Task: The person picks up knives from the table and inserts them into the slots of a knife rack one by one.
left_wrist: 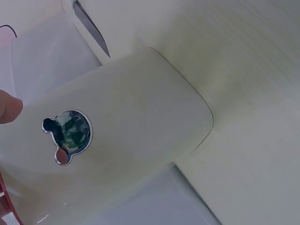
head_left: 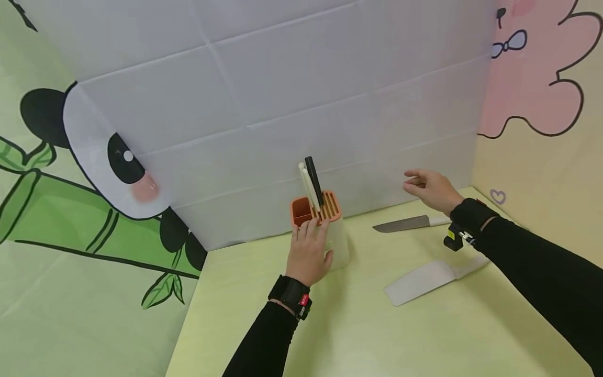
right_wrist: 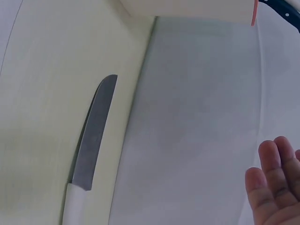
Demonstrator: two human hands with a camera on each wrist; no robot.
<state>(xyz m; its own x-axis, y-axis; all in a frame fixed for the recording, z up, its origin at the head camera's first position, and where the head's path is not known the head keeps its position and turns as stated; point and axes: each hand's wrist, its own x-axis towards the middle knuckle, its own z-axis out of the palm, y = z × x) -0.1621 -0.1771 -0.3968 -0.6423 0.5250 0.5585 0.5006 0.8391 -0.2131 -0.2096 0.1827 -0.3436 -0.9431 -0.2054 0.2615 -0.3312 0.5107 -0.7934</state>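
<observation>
A white knife block [head_left: 338, 246] with an orange slotted top stands near the back wall. My left hand [head_left: 308, 254] rests against its front, fingers laid over the top's near edge. Two white handles [head_left: 306, 183] and a black handle [head_left: 313, 178] rise from the block. In the left wrist view a bear-shaped window [left_wrist: 70, 133] shows on its side, with a fingertip [left_wrist: 9, 108] beside it. My right hand [head_left: 435, 189] hovers right of the block, fingers loosely extended, holding nothing. Below it lies a white-handled knife [head_left: 402, 224], its grey blade pointing left.
A cleaver [head_left: 421, 283] with a pale handle lies flat on the yellow-green table [head_left: 367, 335], nearer than the knife. A white backdrop [head_left: 264, 152] rises behind the block. Cartoon-printed sheets flank both sides, with a panda [head_left: 94, 136] at left.
</observation>
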